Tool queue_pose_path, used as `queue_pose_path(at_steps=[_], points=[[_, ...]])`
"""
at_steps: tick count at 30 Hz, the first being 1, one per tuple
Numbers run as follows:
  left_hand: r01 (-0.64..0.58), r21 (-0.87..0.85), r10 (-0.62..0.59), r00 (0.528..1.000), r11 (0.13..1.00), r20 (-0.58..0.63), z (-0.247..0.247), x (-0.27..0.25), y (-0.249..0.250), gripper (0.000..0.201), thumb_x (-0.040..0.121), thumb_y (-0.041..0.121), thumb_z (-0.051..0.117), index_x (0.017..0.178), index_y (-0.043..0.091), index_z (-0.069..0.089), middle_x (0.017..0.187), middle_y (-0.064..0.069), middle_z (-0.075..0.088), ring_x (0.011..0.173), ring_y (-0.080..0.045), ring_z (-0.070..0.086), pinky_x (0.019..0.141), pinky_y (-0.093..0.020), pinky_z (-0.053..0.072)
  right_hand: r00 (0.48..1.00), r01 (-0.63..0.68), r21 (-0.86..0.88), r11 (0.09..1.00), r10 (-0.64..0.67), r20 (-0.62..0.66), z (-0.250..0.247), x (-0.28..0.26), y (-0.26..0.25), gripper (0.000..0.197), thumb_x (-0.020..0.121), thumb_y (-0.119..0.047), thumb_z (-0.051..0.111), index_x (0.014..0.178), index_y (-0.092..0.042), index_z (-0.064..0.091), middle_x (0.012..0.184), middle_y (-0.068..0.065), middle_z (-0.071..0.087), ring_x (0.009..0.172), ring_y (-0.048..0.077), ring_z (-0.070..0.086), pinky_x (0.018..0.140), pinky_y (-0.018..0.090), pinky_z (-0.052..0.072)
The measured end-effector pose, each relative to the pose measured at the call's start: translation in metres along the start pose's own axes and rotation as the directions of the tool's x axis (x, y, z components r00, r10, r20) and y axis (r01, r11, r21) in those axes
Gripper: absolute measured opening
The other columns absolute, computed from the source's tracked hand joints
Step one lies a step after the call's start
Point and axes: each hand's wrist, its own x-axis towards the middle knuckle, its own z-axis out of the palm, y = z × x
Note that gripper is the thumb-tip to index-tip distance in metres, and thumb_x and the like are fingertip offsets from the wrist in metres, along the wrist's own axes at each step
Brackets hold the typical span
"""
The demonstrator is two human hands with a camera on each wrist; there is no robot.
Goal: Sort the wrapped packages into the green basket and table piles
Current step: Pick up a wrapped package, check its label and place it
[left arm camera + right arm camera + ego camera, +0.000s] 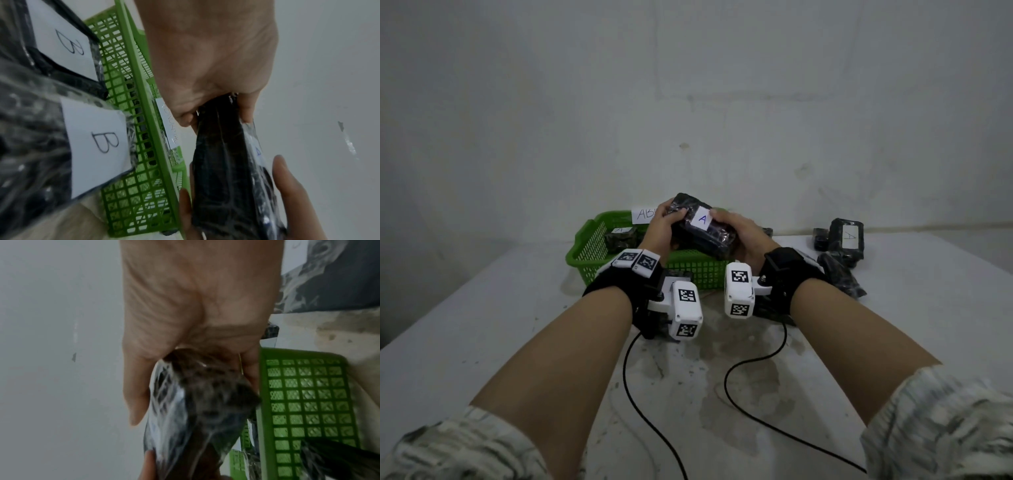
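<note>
Both hands clamp one wrapped package [702, 228] marked A: left hand [661, 226] on its far-left end, right hand [739, 233] on its near-right end. Its long axis slants across, directly above the green basket [585, 253], so the drop looks to be straight down; other packages [846, 240] lie on the surface, right.

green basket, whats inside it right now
In the green basket, the head view shows one dark wrapped package with a white label near its left end. The held package, gripped by the left hand and right hand, covers the rest of the inside.
</note>
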Motion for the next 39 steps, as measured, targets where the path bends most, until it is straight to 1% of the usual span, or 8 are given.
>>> queue_pose_path(at_steps=[3,8,12,16,21,26,34,39], points=[[0.021,0.007,-0.022,0.999,1.000,0.046,-0.007,0.001,0.008,0.044,0.092,0.005,0.047,0.135,0.013,0.043,0.093,-0.005,0.061,0.078,-0.021,0.058,0.072,-0.033,0.048,0.992,-0.088,-0.117,0.989,0.098,0.082,-0.001,-0.004,-0.002,0.021,0.090,-0.030,0.060,0.100,-0.012,0.060,0.087,0.007,0.067,0.073,0.018,0.063,0.064,0.027,0.053],[0.009,0.046,-0.015,0.991,0.999,0.133,-0.008,-0.005,0.016,0.044,0.093,0.007,0.047,0.134,0.022,0.044,0.107,-0.005,0.059,0.087,-0.020,0.059,0.083,-0.039,0.050,0.985,-0.129,-0.119,0.984,0.141,0.095,0.004,-0.009,0.003,0.021,0.091,-0.029,0.059,0.100,-0.010,0.063,0.087,0.007,0.070,0.071,0.018,0.067,0.062,0.029,0.058],[0.037,0.018,-0.038,0.998,0.999,0.043,-0.007,-0.006,0.012,0.041,0.094,0.025,0.054,0.132,0.013,0.042,0.107,-0.010,0.062,0.088,-0.022,0.063,0.086,-0.042,0.051,0.990,-0.099,-0.091,0.991,0.107,0.087,0.013,-0.006,0.006,0.024,0.092,-0.023,0.057,0.107,-0.005,0.062,0.098,0.011,0.067,0.081,0.022,0.067,0.070,0.036,0.058],[0.042,0.009,-0.043,0.997,0.999,0.061,-0.009,-0.006,0.010,0.025,0.097,0.022,0.049,0.116,0.007,0.055,0.092,-0.007,0.065,0.075,-0.018,0.064,0.074,-0.033,0.054,0.993,-0.063,-0.131,0.989,0.076,0.093,0.020,-0.007,0.008,0.030,0.093,-0.029,0.055,0.115,-0.009,0.060,0.111,0.012,0.064,0.094,0.023,0.063,0.087,0.042,0.053],[0.037,0.060,-0.044,0.993,0.997,0.113,-0.007,-0.010,0.006,0.033,0.096,0.021,0.051,0.126,0.007,0.054,0.098,-0.006,0.065,0.086,-0.021,0.062,0.087,-0.036,0.050,0.999,-0.018,-0.102,0.995,0.022,0.034,0.024,-0.005,0.003,0.030,0.091,-0.041,0.057,0.103,-0.016,0.068,0.108,0.010,0.068,0.107,0.029,0.060,0.105,0.049,0.042],[0.041,0.069,-0.050,0.989,0.997,0.136,-0.009,-0.009,0.006,0.041,0.096,0.029,0.049,0.127,0.003,0.054,0.103,-0.007,0.066,0.091,-0.020,0.064,0.085,-0.035,0.053,1.000,-0.002,-0.093,0.996,0.004,0.012,0.023,-0.002,0.005,0.018,0.093,-0.026,0.055,0.099,-0.014,0.067,0.104,0.012,0.066,0.102,0.029,0.058,0.104,0.052,0.041],[-0.014,0.070,0.002,0.988,0.997,0.156,-0.014,-0.012,0.000,0.037,0.100,0.015,0.041,0.133,-0.002,0.044,0.100,-0.008,0.063,0.086,-0.018,0.061,0.073,-0.023,0.055,0.999,0.010,-0.213,0.977,0.002,0.053,0.028,-0.006,0.004,0.013,0.090,-0.026,0.063,0.097,-0.015,0.065,0.093,0.006,0.068,0.088,0.021,0.063,0.084,0.038,0.052],[0.021,0.035,-0.028,0.982,0.999,0.189,-0.011,-0.013,0.002,0.038,0.098,0.020,0.045,0.132,0.003,0.048,0.101,-0.008,0.065,0.086,-0.018,0.064,0.079,-0.030,0.055,0.999,0.032,-0.158,0.987,-0.029,0.021,0.025,-0.002,0.005,0.031,0.086,-0.014,0.067,0.115,-0.005,0.063,0.112,0.020,0.066,0.101,0.034,0.063,0.094,0.050,0.050]])
